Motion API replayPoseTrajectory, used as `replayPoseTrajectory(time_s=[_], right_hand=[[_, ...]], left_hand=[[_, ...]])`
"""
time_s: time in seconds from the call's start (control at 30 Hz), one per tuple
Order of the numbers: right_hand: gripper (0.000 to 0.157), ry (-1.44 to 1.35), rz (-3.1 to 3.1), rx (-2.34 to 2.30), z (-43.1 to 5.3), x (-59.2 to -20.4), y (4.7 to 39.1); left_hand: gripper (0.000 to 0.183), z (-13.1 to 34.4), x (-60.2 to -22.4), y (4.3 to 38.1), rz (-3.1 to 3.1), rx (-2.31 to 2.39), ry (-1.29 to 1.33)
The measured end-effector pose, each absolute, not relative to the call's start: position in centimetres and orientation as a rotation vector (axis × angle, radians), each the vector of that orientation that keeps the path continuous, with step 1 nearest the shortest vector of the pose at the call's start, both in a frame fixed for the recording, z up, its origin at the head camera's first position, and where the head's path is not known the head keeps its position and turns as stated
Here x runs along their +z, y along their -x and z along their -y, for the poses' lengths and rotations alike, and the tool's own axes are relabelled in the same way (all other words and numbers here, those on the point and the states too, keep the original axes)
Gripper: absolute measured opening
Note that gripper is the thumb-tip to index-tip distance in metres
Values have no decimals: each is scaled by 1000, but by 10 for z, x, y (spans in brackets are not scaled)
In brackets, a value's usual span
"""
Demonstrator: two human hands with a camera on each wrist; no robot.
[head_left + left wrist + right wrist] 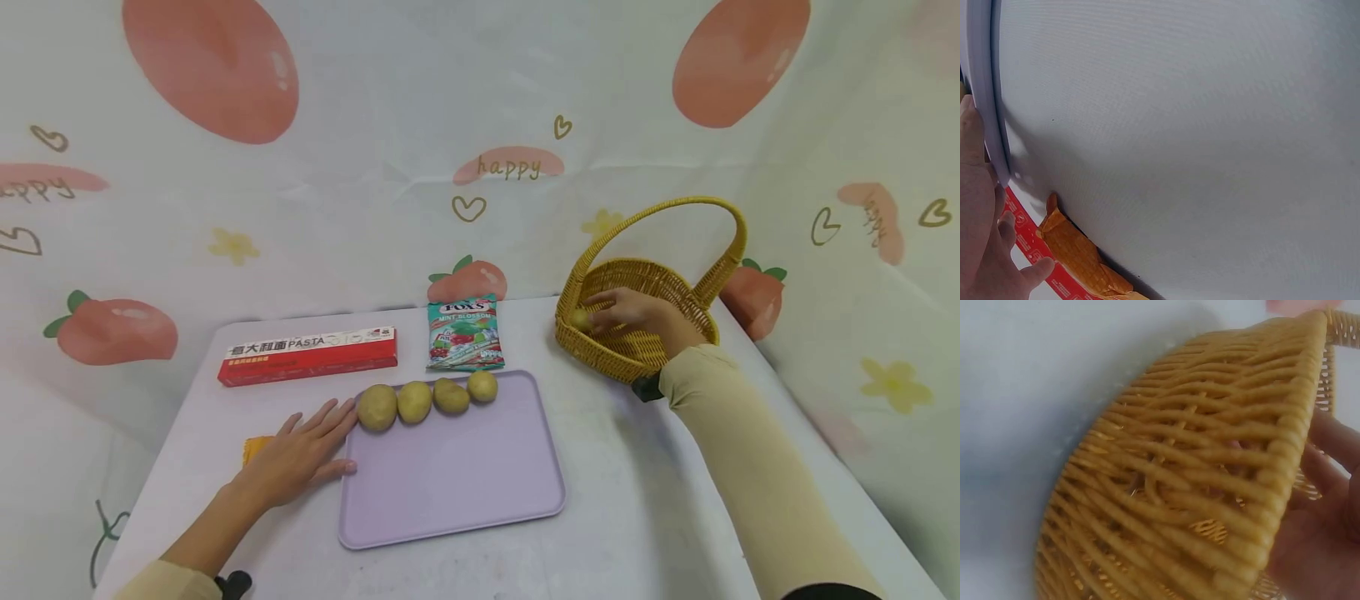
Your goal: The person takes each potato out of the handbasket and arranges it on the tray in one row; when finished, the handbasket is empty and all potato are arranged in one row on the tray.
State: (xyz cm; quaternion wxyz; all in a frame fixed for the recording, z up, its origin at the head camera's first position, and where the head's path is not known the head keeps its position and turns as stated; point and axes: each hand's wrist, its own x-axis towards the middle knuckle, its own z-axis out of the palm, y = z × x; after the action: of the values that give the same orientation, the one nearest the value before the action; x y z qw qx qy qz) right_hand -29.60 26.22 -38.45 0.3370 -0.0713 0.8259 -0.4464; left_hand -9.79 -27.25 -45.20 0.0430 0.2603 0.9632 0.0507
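Note:
Several potatoes (414,402) stand in a row along the back edge of a lilac tray (457,475), the largest at the left, the smallest at the right. My left hand (302,458) rests flat and spread at the tray's left edge, its fingertips beside the largest potato. Inside a yellow wicker basket (611,357) at the back right, my right hand (633,312) holds a small potato (581,319) at its fingertips by the left wall. The basket's weave (1179,450) hides most of that grip in the right wrist view.
A red pasta box (309,357) lies at the back left, next to a green candy bag (465,333) behind the tray. An orange-wrapped packet (1079,253) lies beside my left hand. The basket's tall handle (660,208) arches above my right hand. A printed cloth hangs behind the table.

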Motion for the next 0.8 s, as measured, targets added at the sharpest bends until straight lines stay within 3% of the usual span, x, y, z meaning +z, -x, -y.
replayPoseTrajectory(time_s=[0.37, 0.8], right_hand=[[59, 134, -2184, -1134, -249, -394, 300], [49, 188, -2411, -993, -239, -397, 302]], left_hand=[[81, 273, -452, 98, -2941, 172, -795], [83, 274, -455, 99, -2925, 167, -775]])
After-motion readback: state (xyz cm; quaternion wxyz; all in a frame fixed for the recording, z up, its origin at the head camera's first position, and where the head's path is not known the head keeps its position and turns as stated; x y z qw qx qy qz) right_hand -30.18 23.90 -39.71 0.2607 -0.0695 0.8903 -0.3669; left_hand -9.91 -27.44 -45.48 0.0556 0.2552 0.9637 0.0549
